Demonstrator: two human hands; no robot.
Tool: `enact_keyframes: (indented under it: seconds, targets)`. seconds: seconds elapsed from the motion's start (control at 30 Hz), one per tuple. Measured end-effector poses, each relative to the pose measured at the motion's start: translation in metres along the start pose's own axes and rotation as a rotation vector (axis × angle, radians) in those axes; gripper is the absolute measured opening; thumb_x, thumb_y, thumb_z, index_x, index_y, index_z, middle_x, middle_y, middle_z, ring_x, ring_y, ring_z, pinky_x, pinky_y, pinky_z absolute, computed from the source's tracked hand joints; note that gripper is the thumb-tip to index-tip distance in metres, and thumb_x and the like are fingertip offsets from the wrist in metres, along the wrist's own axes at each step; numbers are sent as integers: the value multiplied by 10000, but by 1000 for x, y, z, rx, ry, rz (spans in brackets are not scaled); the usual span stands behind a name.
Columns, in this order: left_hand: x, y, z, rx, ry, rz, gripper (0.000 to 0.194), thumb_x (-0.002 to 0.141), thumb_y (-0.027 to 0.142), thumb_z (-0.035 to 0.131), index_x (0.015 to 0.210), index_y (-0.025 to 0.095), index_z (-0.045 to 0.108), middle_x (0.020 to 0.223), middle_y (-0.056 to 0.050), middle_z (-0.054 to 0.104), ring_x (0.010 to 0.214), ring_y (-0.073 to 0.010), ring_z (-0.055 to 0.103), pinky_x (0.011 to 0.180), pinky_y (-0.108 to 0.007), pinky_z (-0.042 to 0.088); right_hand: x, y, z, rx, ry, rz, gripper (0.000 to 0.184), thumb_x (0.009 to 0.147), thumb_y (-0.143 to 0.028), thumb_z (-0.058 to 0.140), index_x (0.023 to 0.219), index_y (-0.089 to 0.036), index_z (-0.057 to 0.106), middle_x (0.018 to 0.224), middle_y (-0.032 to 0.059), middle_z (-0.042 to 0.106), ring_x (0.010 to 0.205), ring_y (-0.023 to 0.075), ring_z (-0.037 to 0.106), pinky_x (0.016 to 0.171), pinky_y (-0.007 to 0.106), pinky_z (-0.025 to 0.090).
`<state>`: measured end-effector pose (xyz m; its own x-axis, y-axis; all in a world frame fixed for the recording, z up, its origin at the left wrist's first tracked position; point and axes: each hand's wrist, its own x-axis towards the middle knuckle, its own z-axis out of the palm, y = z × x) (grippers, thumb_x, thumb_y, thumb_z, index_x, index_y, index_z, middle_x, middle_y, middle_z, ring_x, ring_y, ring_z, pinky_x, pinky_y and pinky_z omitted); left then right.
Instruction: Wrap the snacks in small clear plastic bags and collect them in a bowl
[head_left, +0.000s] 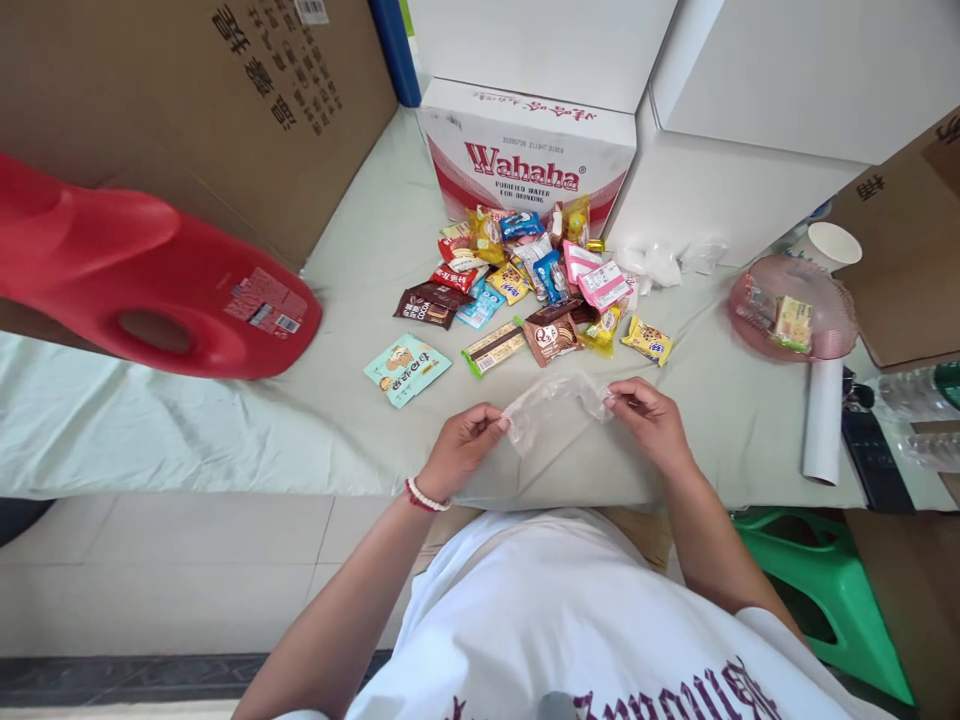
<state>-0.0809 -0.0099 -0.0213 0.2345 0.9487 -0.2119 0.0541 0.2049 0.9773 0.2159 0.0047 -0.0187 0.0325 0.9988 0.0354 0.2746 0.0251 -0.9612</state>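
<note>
A clear plastic bag (559,405) is stretched between my two hands above the table's front part. My left hand (466,445) pinches its left end, and my right hand (651,420) pinches its right end. Just beyond the bag lies a heap of wrapped snacks, among them a brown packet (553,338), a pink packet (604,285) and a dark chocolate-coloured packet (433,303). A mint-green pouch (407,369) rests left of the heap, near my left hand. A small yellow packet (648,340) sits beyond my right hand.
Behind the heap stands a Wahaha water carton (529,150). On the left is a large red jug (165,270). To the right are crumpled plastic bags (651,264), a pink glass bowl (750,315), a paper cup (829,245) and a white roll (823,425). Below is a green stool (832,590).
</note>
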Motion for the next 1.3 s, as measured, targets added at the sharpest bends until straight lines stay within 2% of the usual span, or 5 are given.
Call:
enact_keyframes:
  seconds: [0.4, 0.53, 0.77, 0.9, 1.3]
  targets:
    - [19, -7, -8, -68, 7, -46, 361, 901, 547, 638, 838, 201, 556, 724, 32, 514, 654, -109, 441, 603, -227, 385, -6, 11, -50, -92, 27, 301, 325, 767, -529, 780, 822, -212, 735, 653, -21, 547, 520, 109, 389, 482, 253, 328]
    - [23, -8, 4, -113, 11, -105, 397, 881, 575, 652, 847, 202, 523, 728, 43, 494, 651, -104, 467, 602, -220, 405, -12, -2, -32, -429, 197, -26, 199, 866, -435, 708, 926, -250, 750, 882, 43, 660, 620, 157, 513, 636, 332, 473]
    - [21, 0, 12, -123, -23, -75, 417, 864, 575, 697, 821, 192, 539, 722, 39, 547, 670, -111, 526, 646, -240, 444, -17, -23, 47, -364, -235, -370, 195, 977, -327, 582, 1104, -275, 721, 1085, 98, 660, 999, 240, 654, 858, 376, 538]
    - [17, 3, 11, -79, -61, 0, 412, 856, 569, 720, 833, 183, 581, 731, 10, 618, 691, -130, 556, 688, -265, 454, -1, -18, 72, -285, -261, -325, 338, 953, -389, 632, 1262, -256, 667, 1230, 119, 597, 991, 229, 637, 820, 360, 540]
    - [16, -5, 7, -85, -17, 31, 435, 818, 580, 755, 795, 182, 581, 659, 34, 557, 603, -109, 499, 606, -250, 408, 9, -39, 74, 41, -320, 54, 287, 904, -516, 659, 869, -235, 701, 704, -15, 541, 581, 125, 407, 546, 261, 317]
